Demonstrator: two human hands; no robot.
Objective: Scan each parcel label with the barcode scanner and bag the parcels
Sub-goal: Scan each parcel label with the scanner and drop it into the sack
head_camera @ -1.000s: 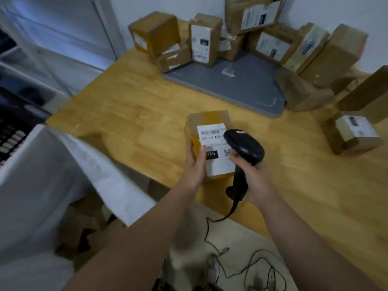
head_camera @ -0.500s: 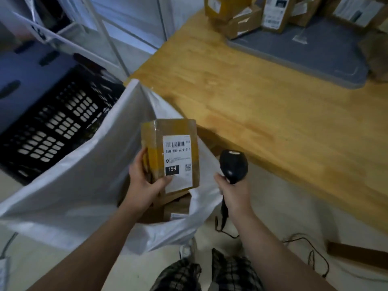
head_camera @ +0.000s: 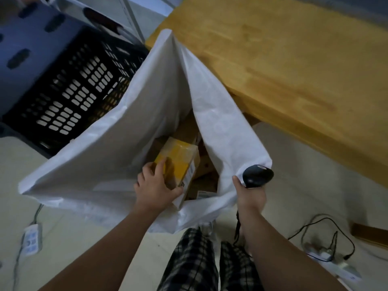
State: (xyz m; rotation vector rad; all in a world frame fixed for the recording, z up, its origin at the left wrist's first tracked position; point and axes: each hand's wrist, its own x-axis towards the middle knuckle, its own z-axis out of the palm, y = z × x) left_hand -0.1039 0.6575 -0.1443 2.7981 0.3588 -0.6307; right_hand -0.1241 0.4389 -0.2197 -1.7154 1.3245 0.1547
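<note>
A person's left hand (head_camera: 155,185), at lower centre of the frame, grips a brown parcel (head_camera: 180,162) wrapped in yellow tape, fingers curled over its top edge, inside the mouth of a large white bag (head_camera: 105,160). The parcel is tilted, the edge of its white label facing lower right, and sits above other cardboard parcels (head_camera: 206,181) deeper in the bag. To the right, the right hand (head_camera: 251,196) is closed around the handle of a black barcode scanner (head_camera: 258,178), just beside the bag's bunched rim; the scanner's cable (head_camera: 238,225) hangs below the wrist. A wooden tabletop (head_camera: 283,70) fills the upper right, a black perforated crate (head_camera: 73,91) the upper left. Power strips (head_camera: 31,241) lie on the pale floor.
</note>
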